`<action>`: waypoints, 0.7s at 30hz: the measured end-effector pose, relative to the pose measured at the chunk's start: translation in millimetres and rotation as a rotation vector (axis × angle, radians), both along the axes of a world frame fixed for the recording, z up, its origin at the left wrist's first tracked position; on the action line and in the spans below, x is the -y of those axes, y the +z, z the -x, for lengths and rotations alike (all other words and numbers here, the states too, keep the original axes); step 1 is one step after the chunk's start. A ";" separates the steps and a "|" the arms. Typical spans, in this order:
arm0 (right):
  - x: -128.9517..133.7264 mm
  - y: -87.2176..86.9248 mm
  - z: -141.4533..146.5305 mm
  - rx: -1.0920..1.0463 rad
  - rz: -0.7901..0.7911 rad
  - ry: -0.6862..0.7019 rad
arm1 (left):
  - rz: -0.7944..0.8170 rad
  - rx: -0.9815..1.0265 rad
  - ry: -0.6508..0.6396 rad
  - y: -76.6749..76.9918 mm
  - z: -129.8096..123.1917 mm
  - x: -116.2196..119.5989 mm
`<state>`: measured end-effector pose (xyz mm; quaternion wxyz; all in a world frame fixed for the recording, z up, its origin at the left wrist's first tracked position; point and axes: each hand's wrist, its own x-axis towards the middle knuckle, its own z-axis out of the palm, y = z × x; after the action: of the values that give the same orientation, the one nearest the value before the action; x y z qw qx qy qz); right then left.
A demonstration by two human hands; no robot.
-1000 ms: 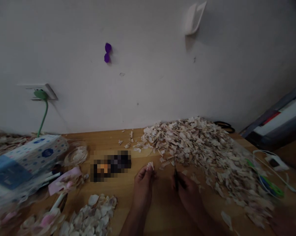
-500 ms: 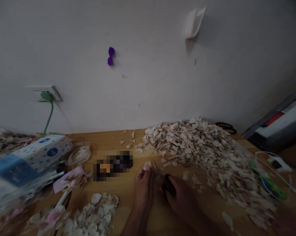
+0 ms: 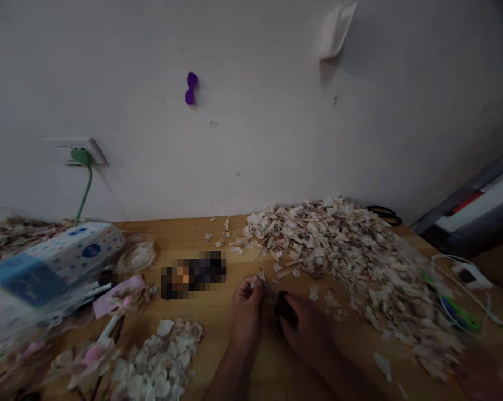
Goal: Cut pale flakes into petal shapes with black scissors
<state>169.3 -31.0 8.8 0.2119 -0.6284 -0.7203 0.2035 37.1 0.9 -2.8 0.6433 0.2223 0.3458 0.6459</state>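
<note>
on a wooden table (image 3: 213,328), the left hand (image 3: 246,303) pinches a pale piece (image 3: 258,280); beside it, the right hand (image 3: 307,323) grips dark scissors (image 3: 281,314), blades aimed ten o'clock toward it. from the hands, a scrap heap (image 3: 326,239) lies at one o'clock, round petals (image 3: 162,362) at eight.

Single head-worn view; aimed forward and slightly down; table (image 3: 213,317) seen from above, wall (image 3: 255,122) faced beyond; left hand (image 3: 248,298), right hand (image 3: 305,320) framed low.
</note>
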 end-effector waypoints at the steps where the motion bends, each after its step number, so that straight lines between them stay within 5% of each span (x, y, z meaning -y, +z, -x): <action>1: 0.0 -0.2 -0.1 -0.001 0.004 0.001 | 0.014 -0.015 -0.008 0.0 0.0 0.1; 21: -2.3 -4.3 -5.2 -0.055 0.023 -0.005 | 0.051 -0.009 -0.010 2.6 1.4 -1.7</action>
<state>174.5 -28.7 4.4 0.2248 -0.6267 -0.7102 0.2285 35.7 2.7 -0.2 0.6503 0.2104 0.3641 0.6326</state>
